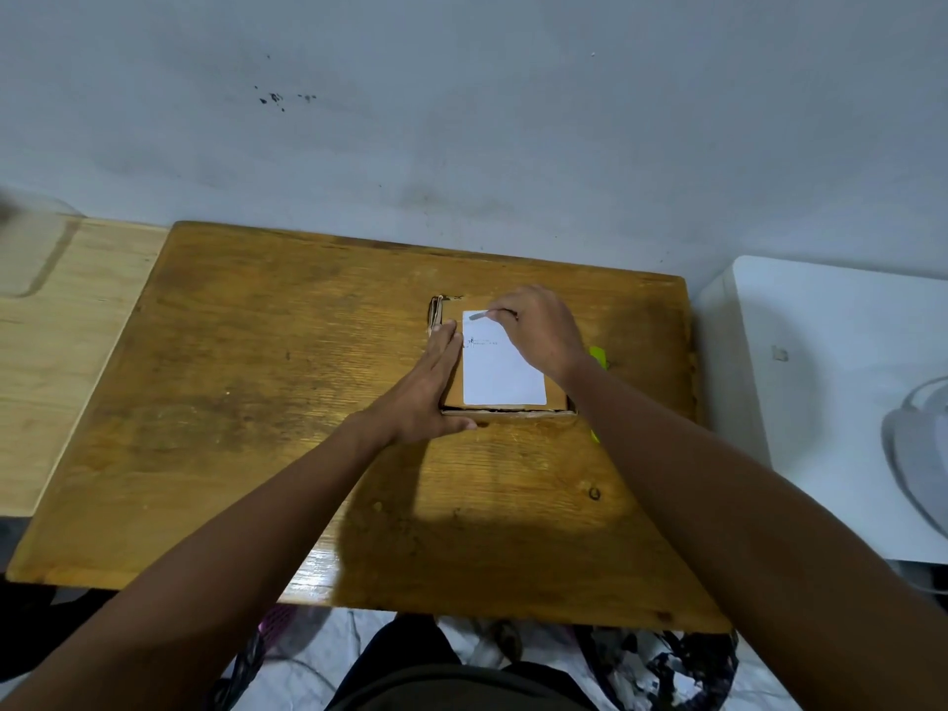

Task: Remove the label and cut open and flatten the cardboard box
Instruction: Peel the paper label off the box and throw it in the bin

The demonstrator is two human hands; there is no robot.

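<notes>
A small brown cardboard box (555, 390) lies flat on the wooden table (256, 402), right of centre. A white label (502, 372) covers most of its top face. My left hand (431, 387) lies flat along the box's left side, fingers together, pressing on it. My right hand (538, 331) is over the label's far edge and pinches a thin grey blade (479, 316) whose tip rests at the label's top left corner. A yellow-green tool (597, 357) shows partly behind my right wrist.
A pale wooden surface (61, 320) adjoins the table on the left. A white appliance (821, 382) stands to the right, with a grey-white rounded object (918, 443) on it. A grey wall rises behind. Cloth and clutter lie below the table's near edge.
</notes>
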